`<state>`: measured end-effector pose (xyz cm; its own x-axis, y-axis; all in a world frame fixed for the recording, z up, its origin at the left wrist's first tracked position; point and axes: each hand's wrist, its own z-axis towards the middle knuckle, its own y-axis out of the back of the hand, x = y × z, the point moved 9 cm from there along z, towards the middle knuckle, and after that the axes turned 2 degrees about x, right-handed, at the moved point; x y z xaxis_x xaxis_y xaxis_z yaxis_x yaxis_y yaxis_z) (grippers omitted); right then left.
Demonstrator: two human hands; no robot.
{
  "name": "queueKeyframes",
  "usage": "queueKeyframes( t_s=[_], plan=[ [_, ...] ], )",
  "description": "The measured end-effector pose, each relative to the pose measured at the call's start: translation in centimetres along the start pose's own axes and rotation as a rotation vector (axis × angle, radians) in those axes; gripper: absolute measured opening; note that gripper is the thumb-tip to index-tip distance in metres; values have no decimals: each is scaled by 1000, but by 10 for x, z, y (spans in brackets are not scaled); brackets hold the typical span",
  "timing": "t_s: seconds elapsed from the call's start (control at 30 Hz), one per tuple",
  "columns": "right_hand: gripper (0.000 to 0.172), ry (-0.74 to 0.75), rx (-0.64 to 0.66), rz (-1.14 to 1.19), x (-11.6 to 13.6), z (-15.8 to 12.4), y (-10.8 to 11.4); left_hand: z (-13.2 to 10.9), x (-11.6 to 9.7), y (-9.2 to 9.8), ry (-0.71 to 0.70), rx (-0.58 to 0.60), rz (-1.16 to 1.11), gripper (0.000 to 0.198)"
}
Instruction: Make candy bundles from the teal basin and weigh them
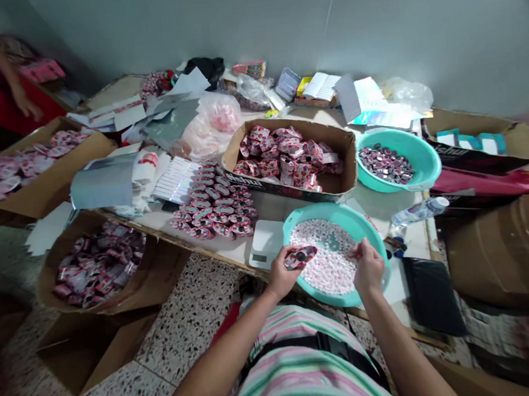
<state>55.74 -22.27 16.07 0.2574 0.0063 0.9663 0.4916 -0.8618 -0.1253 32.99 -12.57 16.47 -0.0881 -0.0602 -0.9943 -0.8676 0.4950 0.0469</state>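
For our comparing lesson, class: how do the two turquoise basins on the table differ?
The near basin holds small whitish pieces; the far basin holds darker, shinier ones. The near basin stands beside the white scale; the far basin stands beside the cardboard box of patterned pieces. Both are round and open-topped.

On the table (388, 206) I view remotely, a basin (334, 299) of pieces (331, 273) sits between a scale (267, 237) at left and a bottle (420, 212) at right, a carton (287, 190) behind.
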Motion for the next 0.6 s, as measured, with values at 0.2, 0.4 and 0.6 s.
queueKeyframes(
  t_s=[0.2, 0.4, 0.6],
  plan=[
    [52, 87, 137, -601, -27, -12, 25, -20, 16, 100, 24, -375, 141, 38],
    [54, 205, 355, -926, -55, -21, 27, -8, 28, 168, -19, -512, 494, 37],
    [52, 316, 434, -1027, -60, -28, 15, 32, 25, 144, -65, -342, 531, 39]
  ],
)
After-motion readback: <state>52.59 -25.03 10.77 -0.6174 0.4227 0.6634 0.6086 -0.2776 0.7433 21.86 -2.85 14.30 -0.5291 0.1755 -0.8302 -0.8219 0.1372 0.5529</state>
